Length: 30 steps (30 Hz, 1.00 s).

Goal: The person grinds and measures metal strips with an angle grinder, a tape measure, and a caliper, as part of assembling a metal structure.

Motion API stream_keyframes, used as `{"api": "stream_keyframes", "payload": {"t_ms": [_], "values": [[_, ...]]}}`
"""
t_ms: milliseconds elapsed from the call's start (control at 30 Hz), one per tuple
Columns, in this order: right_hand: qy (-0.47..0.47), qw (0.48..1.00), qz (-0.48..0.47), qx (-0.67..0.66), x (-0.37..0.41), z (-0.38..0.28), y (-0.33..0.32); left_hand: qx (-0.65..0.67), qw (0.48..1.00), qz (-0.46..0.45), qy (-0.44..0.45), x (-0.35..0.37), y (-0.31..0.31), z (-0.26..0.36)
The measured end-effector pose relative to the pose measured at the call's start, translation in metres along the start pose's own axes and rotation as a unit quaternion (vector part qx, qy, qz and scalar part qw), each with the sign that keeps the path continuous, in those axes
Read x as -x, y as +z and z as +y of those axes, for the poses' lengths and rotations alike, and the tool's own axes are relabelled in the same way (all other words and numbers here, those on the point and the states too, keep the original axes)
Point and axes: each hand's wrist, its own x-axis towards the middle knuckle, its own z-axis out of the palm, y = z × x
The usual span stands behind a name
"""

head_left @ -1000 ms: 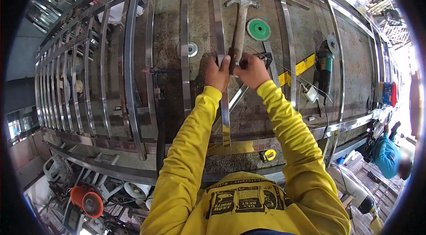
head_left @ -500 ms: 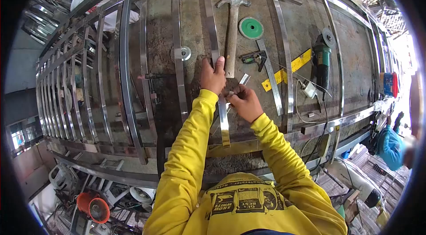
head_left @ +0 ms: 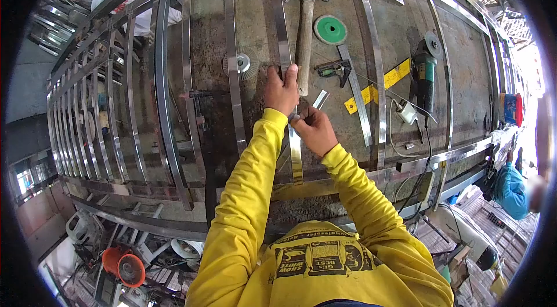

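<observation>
My left hand (head_left: 282,91) is closed round a shiny metal bar (head_left: 279,23) of the frame, thumb on its near side. Just below, my right hand (head_left: 315,131) has its fingers pinched at the same bar; any small item between them is hidden. A hammer (head_left: 303,46) with a wooden handle lies right beside my left hand. A short metal strip (head_left: 319,100) sits above my right hand. To the right are a green disc (head_left: 331,29), a combination square (head_left: 355,95) and a yellow ruler (head_left: 397,74).
An angle grinder (head_left: 426,78) with a cord lies at the right, near a white plug (head_left: 406,111). A round wire brush (head_left: 242,63) is left of my hands. Orange cones (head_left: 130,270) stand at lower left. Another person in blue (head_left: 512,191) is at far right.
My right hand has moved slightly up along the bar, and my left hand has shifted a little. The view has moved slightly.
</observation>
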Motion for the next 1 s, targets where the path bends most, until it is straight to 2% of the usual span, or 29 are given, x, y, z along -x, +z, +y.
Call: {"api": "stream_keyframes", "payload": {"t_ms": [100, 200, 300, 400, 500, 700, 867, 1000], "values": [[-0.032, 0.999, 0.016, 0.027, 0.001, 0.009, 0.002, -0.031, 0.995, 0.045, 0.077, -0.017, 0.006, -0.028], [-0.011, 1.0, 0.011, 0.002, 0.002, 0.008, 0.002, -0.029, 0.998, 0.033, 0.044, -0.013, 0.005, -0.022], [-0.014, 1.0, 0.016, -0.002, 0.002, 0.008, 0.002, 0.067, 0.998, -0.012, -0.013, -0.002, 0.003, -0.006], [0.001, 1.0, 0.016, 0.015, 0.004, 0.003, 0.001, 0.126, 0.991, -0.035, 0.006, 0.0, 0.001, -0.009], [-0.029, 0.999, 0.039, 0.006, 0.002, 0.007, 0.003, 0.184, 0.978, -0.095, -0.013, 0.007, -0.003, -0.014], [-0.02, 0.991, 0.047, -0.127, 0.007, -0.003, 0.008, 0.185, 0.98, -0.069, -0.027, 0.016, 0.0, -0.012], [-0.036, 0.998, 0.034, -0.043, 0.012, 0.011, 0.0, 0.174, 0.983, -0.065, 0.009, 0.02, 0.005, -0.022], [-0.019, 0.997, 0.027, -0.071, 0.017, 0.019, 0.001, 0.194, 0.978, -0.063, -0.053, 0.025, 0.003, -0.027]]}}
